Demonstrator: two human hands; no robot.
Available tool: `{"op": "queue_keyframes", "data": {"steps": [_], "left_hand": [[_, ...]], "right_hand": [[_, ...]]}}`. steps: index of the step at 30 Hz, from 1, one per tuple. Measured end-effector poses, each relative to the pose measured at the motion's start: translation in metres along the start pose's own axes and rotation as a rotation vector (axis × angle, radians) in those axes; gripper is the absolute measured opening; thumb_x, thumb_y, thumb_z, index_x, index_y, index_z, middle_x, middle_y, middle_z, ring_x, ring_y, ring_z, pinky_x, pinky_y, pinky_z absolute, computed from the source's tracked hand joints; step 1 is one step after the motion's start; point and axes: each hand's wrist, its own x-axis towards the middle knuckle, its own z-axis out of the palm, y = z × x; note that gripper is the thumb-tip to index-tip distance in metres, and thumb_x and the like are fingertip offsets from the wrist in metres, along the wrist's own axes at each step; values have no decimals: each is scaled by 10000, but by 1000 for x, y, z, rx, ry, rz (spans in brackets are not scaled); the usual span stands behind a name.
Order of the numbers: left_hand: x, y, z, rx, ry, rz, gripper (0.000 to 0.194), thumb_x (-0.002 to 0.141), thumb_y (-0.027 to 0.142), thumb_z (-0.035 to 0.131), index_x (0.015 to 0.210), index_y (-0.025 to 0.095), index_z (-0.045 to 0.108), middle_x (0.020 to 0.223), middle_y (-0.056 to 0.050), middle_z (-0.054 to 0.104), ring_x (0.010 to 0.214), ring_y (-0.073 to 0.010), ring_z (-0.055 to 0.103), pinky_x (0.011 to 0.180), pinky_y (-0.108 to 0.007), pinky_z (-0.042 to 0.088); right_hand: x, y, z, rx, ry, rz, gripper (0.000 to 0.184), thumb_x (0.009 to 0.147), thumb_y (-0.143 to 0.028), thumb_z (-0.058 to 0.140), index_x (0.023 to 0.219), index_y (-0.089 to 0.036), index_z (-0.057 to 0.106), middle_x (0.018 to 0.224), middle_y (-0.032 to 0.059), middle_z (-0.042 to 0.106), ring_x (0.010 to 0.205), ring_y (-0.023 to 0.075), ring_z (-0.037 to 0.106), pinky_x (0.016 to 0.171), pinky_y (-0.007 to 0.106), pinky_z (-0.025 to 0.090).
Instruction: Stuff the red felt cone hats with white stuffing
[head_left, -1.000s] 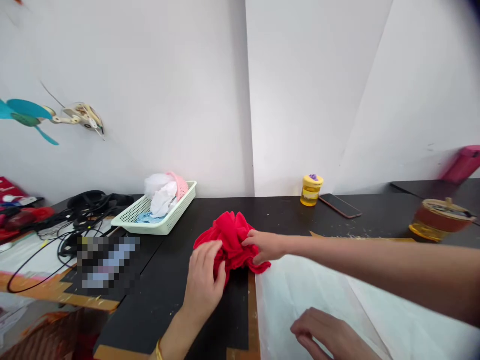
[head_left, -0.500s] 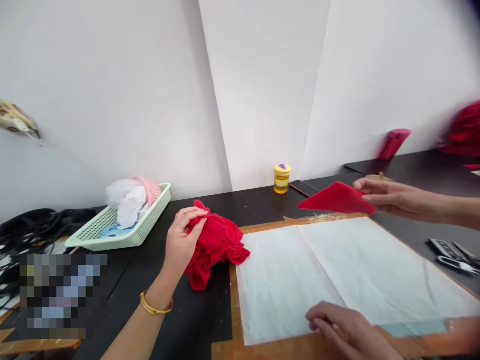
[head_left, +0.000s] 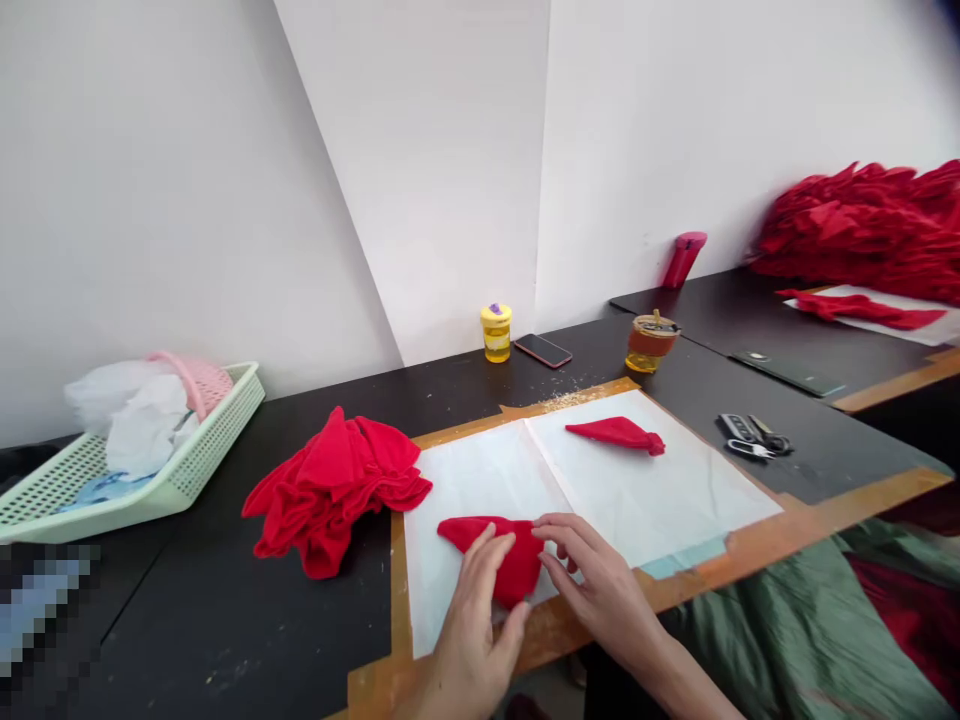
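Note:
A small folded red cloth piece (head_left: 480, 532) lies on the white paper sheet (head_left: 637, 495) near the table's front edge. My left hand (head_left: 480, 610) lies flat on it with the fingers stretched out. My right hand (head_left: 596, 585) reaches in from the right, its spread fingertips resting on the piece's right edge. A second folded red piece (head_left: 619, 433) lies alone farther back on the paper. A loose heap of red cloth (head_left: 334, 490) sits on the black table just left of the paper.
A pale green basket (head_left: 217, 440) with white and pink things stands at the left. Behind the paper are a yellow jar (head_left: 495, 332), a phone (head_left: 542, 350), an amber jar (head_left: 649, 342) and a pink bottle (head_left: 682, 260). Scissors (head_left: 750, 437) lie right; a big red pile (head_left: 862, 225) far right.
The view swung right. My left hand left the red heap and now both hands rest on a red piece on the paper. Another person's arm withdrew; the piece it held lies on the paper.

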Motion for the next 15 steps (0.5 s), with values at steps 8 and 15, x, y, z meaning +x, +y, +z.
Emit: {"op": "queue_keyframes", "data": {"steps": [8, 15], "left_hand": [[19, 8, -33, 329, 29, 79, 152, 968, 226, 518, 994, 215, 668, 1007, -62, 699, 962, -212, 649, 876, -377, 572], [32, 7, 20, 706, -50, 98, 177, 765, 200, 618, 934, 171, 664, 938, -88, 679, 854, -264, 641, 741, -365, 540]], "right_hand": [[-17, 11, -9, 11, -43, 52, 205, 1017, -144, 465, 1029, -204, 661, 975, 67, 675, 914, 196, 652, 781, 317, 552], [-15, 10, -4, 89, -33, 93, 234, 986, -96, 453, 1010, -199, 662, 991, 68, 668, 926, 192, 622, 809, 318, 526]]}}
